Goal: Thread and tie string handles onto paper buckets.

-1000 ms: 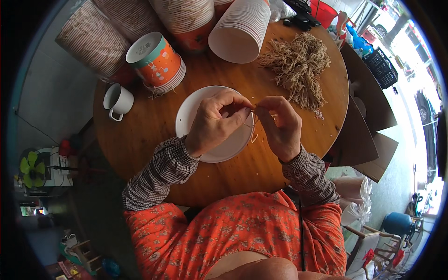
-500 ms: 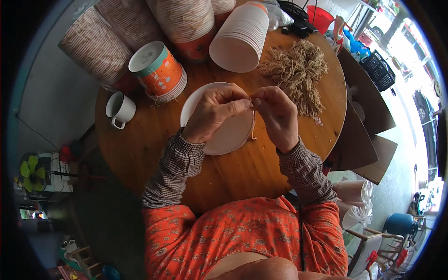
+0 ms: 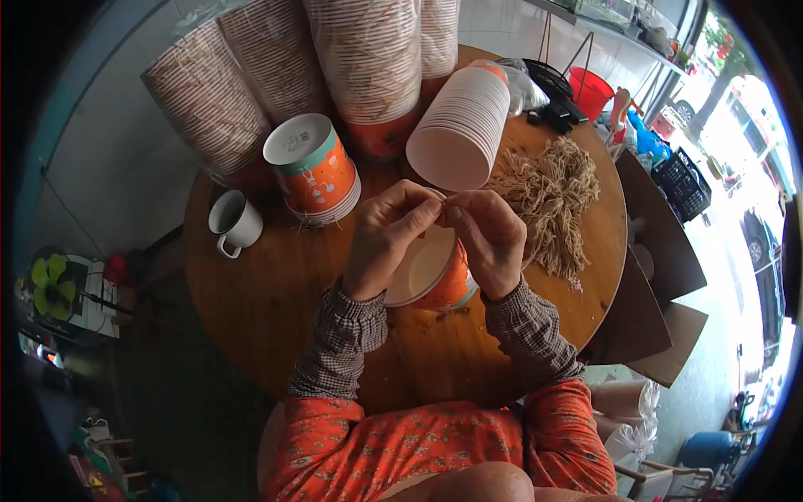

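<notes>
My left hand (image 3: 386, 238) and my right hand (image 3: 493, 238) meet fingertip to fingertip over the middle of the table. Both are closed in a pinch; whatever lies between the fingertips is too small and hidden to make out. Just below them is a paper tub (image 3: 450, 284) with an orange printed side and a pale inside, its mouth turned partly up and to the left. Its far rim passes right by my fingertips, and I cannot tell whether they grip it. A heap of tan strings (image 3: 552, 201) lies to the right of my right hand.
A white mug (image 3: 237, 222) and upturned orange tubs (image 3: 318, 171) stand at the left of the round wooden table (image 3: 276, 309). A stack of white tubs (image 3: 460, 125) lies behind my hands. Tall bagged stacks (image 3: 364, 63) rise at the back. Cardboard flaps (image 3: 623, 309) border the right edge.
The tub's orange side now shows, where only its pale round mouth did before. A thin strand hanging from my fingers is no longer visible. The whole view has shifted.
</notes>
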`<state>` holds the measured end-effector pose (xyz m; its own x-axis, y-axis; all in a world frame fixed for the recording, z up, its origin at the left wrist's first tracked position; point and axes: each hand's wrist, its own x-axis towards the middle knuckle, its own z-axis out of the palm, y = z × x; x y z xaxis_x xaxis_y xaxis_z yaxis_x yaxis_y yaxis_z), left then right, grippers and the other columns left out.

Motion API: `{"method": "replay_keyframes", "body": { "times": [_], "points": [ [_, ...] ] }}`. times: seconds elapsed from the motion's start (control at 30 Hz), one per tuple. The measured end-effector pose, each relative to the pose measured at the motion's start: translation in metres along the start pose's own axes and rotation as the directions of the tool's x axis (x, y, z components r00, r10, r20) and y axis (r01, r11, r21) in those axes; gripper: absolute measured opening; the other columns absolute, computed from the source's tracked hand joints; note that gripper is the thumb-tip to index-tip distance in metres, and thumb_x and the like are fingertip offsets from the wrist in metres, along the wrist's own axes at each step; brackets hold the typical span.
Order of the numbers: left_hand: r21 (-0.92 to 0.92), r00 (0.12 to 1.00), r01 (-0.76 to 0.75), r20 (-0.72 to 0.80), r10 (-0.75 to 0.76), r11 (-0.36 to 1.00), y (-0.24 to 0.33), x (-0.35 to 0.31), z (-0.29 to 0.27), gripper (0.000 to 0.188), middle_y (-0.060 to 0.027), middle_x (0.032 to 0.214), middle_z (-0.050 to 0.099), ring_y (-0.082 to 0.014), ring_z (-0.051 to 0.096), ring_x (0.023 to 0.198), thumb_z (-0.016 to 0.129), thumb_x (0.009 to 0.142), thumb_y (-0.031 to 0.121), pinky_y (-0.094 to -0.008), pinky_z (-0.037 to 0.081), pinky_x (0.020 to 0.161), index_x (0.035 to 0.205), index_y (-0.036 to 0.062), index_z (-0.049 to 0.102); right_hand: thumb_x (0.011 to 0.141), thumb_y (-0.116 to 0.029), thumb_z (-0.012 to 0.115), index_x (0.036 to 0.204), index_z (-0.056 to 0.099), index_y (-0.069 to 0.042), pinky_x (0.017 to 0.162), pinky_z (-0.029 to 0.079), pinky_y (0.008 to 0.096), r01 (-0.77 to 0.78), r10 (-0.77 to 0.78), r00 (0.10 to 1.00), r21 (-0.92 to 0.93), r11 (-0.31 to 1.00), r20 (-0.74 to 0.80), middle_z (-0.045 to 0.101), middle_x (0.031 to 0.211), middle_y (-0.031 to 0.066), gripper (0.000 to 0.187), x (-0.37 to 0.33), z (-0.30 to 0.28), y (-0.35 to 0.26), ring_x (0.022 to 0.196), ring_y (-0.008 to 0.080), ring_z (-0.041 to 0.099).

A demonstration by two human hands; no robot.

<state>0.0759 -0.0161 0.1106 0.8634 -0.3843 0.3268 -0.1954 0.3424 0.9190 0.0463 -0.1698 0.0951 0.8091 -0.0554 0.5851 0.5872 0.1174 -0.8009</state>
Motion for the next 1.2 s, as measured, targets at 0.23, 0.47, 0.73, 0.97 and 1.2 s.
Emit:
{"method": "replay_keyframes", "body": {
  "times": [0.23,0.47,0.73,0.97,1.2],
  "points": [
    [0.217,0.999,-0.038,0.019,0.035,0.976,0.011,-0.001,0.001,0.01,-0.0054,0.098,0.067,-0.0092,0.062,0.092,0.062,0.093,0.006,-0.0229,0.05,0.08,0.097,-0.0024,0.063,0.095,-0.002,0.057,0.099,0.058,0.003,0.076,0.052,0.0259,-0.145,0.147,0.989,0.207,0.968,0.005,0.065,0.088,0.0064,0.007,0.009,-0.009,-0.002,0.084,0.0103,0.063],
    [0.631,0.97,-0.209,0.036,0.241,0.747,0.015,-0.005,0.001,0.006,-0.0065,0.086,0.06,-0.0141,0.057,0.08,0.06,0.088,0.001,-0.0264,0.046,0.072,0.093,-0.0012,0.059,0.096,-0.006,0.055,0.098,0.055,0.002,0.076,0.052,0.0254,-0.151,0.15,0.988,0.043,0.988,0.025,0.065,0.086,0.0053,0.008,0.01,-0.017,-0.005,0.084,0.0103,0.063],
    [0.634,0.957,-0.174,-0.07,0.281,0.753,0.009,-0.006,0.008,0.002,-0.0058,0.083,0.053,-0.014,0.052,0.075,0.054,0.088,-0.001,-0.0274,0.044,0.071,0.089,-0.0003,0.053,0.095,-0.004,0.054,0.096,0.053,0.002,0.072,0.05,0.0242,-0.194,0.198,0.979,0.084,0.977,-0.043,0.064,0.085,0.0063,0.007,0.01,-0.019,-0.004,0.078,0.0093,0.061],
    [0.588,0.976,-0.193,0.037,0.213,0.786,0.003,-0.007,0.007,0.024,-0.0035,0.085,0.062,-0.0067,0.053,0.066,0.07,0.087,0.01,-0.0218,0.043,0.056,0.109,0.0029,0.065,0.088,-0.003,0.063,0.093,0.063,-0.004,0.064,0.045,0.0242,0.006,-0.001,1.0,-0.29,0.957,0.018,0.06,0.086,0.0033,0.005,0.011,-0.027,-0.013,0.074,0.0089,0.057],
    [0.577,0.971,-0.219,0.051,0.233,0.787,0.004,-0.009,0.017,0.01,-0.0006,0.089,0.067,-0.0026,0.054,0.067,0.068,0.086,0.002,-0.0202,0.041,0.053,0.096,0.0026,0.068,0.089,-0.005,0.064,0.094,0.064,-0.003,0.066,0.046,0.0234,-0.122,0.126,0.99,-0.063,0.99,0.063,0.058,0.086,0.0012,0.005,0.007,-0.023,-0.016,0.077,0.0082,0.056]
  ]
}}
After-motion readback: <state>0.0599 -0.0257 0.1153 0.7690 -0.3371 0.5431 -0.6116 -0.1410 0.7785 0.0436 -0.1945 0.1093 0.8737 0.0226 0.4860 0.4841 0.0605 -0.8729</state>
